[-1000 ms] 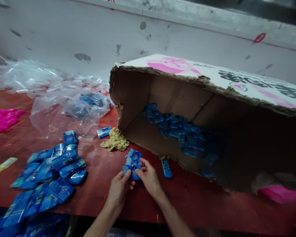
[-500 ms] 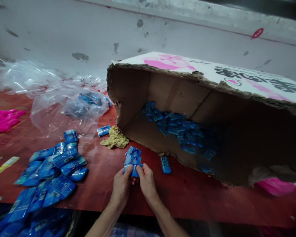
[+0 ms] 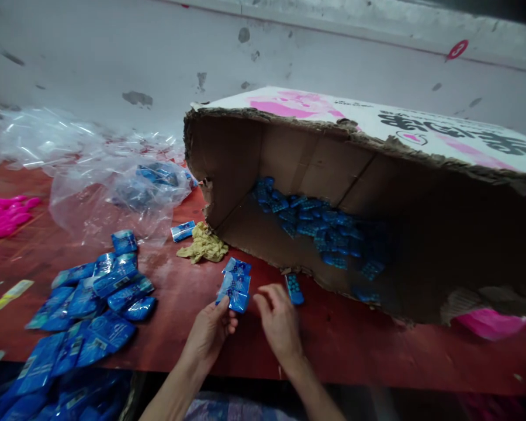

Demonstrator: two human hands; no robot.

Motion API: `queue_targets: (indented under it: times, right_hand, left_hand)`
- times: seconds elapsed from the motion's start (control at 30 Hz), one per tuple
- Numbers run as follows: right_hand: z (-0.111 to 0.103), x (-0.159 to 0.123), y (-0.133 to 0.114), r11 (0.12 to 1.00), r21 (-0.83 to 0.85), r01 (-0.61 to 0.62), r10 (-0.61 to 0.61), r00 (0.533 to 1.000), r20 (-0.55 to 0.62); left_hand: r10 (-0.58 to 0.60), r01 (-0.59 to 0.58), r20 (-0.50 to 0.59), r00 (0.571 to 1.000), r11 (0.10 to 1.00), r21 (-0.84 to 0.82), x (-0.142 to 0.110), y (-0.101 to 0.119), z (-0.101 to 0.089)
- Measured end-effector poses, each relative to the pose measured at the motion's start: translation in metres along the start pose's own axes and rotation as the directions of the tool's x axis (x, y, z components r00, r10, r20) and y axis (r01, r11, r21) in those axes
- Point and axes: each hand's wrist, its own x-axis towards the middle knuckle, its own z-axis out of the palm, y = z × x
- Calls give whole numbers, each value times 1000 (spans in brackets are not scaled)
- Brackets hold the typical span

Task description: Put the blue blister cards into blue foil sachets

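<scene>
1. The left hand (image 3: 217, 321) is pinched nearly shut, with thumb and fingers on the near end of the small blue packets (image 3: 234, 286).
2. The right hand (image 3: 278, 316) is half open and holds nothing. It is near the packets, at 4 o'clock from them.
3. A big torn box (image 3: 228, 146) lies on the table (image 3: 179, 316) from 1 to 3 o'clock. Its ragged edge stands between the right hand and the blue heap (image 3: 319, 225) inside.
4. A blue dotted thing (image 3: 294, 289) is at 3 o'clock, by that edge.
5. A crumpled yellow cloth (image 3: 204, 244) is at 11 o'clock, near the box corner.
6. Shiny blue packs (image 3: 100, 304) pile up at 9 o'clock.
7. Clear bags (image 3: 83, 199) spread out at 10 o'clock.
</scene>
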Motion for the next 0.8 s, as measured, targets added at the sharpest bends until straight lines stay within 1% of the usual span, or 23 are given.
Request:
queue_targets:
  times: [0.03, 0.07, 0.1, 0.13, 0.17, 0.2, 0.23, 0.27, 0.3, 0.37, 0.4, 0.43, 0.47, 0.5, 0.63, 0.7, 0.8]
  right_hand:
    - [-8, 1, 8, 983, -181, 23, -37, 997, -73]
    - [-15, 2, 17, 940, -343, -5, -43, 990, -134]
    - [-19, 2, 26, 884, -466, -37, -43, 986, -159]
    - [-21, 1, 35, 834, -549, -52, -41, 987, -156]
    - [-21, -1, 42, 800, -598, -56, -38, 989, -143]
    - [-20, -3, 46, 787, -615, -48, -34, 992, -121]
    - [-17, -6, 49, 797, -602, -37, -32, 994, -103]
    - [-15, -9, 49, 829, -558, -28, -28, 995, -91]
    - [-13, -11, 46, 879, -477, -24, -19, 996, -84]
    - [-12, -14, 36, 974, -225, -19, 8, 999, -52]
    - [-13, -15, 29, 996, -88, -12, 10, 1000, -27]
    - [-15, -17, 22, 1000, 29, 2, -2, 1000, 2]
    - [-16, -18, 15, 994, 112, 22, -25, 999, 27]
    - [-17, -20, 9, 986, 160, 44, -52, 997, 48]
    - [-16, -28, -7, 975, 196, 109, -132, 985, 112]
    - [-14, -29, -8, 974, 184, 130, -158, 976, 148]
    - [-11, -30, -4, 973, 151, 177, -204, 961, 186]
  left_hand:
    - [-17, 16, -22, 1000, 1000, -20, 0, 0, -1]
    - [-30, 28, -42, 999, 999, -41, 0, 0, -2]
    - [-39, 35, -58, 998, 998, -61, 0, 0, -2]
    - [-43, 38, -65, 997, 996, -80, -1, -1, -2]
    - [-44, 37, -68, 997, 995, -97, -1, -2, -3]
    - [-44, 37, -64, 997, 993, -110, -1, -3, -3]
    - [-45, 37, -58, 997, 992, -118, -2, -4, -2]
    - [-44, 37, -53, 998, 992, -122, -2, -5, -2]
    - [-46, 39, -52, 998, 992, -121, -3, -5, -2]
    - [-55, 48, -62, 997, 993, -105, -3, -6, -1]
    - [-57, 50, -68, 996, 994, -95, -3, -6, -1]
    - [-54, 48, -78, 995, 995, -86, -2, -6, -1]
    - [-48, 41, -85, 995, 996, -80, -2, -6, -1]
    - [-38, 32, -87, 996, 997, -74, -2, -7, 0]
    - [14, -17, -39, 999, 998, -62, -1, -9, 0]
    - [38, -38, -10, 999, 997, -61, -2, -10, -1]
    - [50, -50, 0, 999, 997, -59, -1, -10, -2]
